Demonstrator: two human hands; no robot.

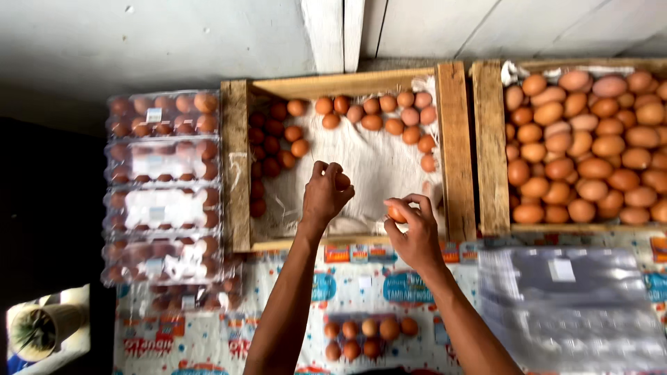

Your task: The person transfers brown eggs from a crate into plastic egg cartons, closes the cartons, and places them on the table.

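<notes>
Fingers of the left hand (325, 196) curl around a brown egg (342, 181) above the wooden crate's (236, 167) cloth lining; the right hand (415, 232) pinches another egg (396, 214) near the crate's front edge. Clear egg cartons (162, 163) with white rectangular labels are stacked along the crate's left side.

A table covered with a printed, speckled plastic cloth (208, 333) carried everything. On it stood a shallow wooden crate lined with pale sacking (455, 149), brown eggs loose inside, and just beside it on the right a second wooden crate (490, 153) heaped full of brown eggs. Clear plastic egg cartons (163, 208), filled and closed, lay stacked along the left. A small cluster of loose brown eggs (368, 337) rested near the front edge, and a pile of empty clear plastic cartons (570, 305) lay at the right.
</notes>
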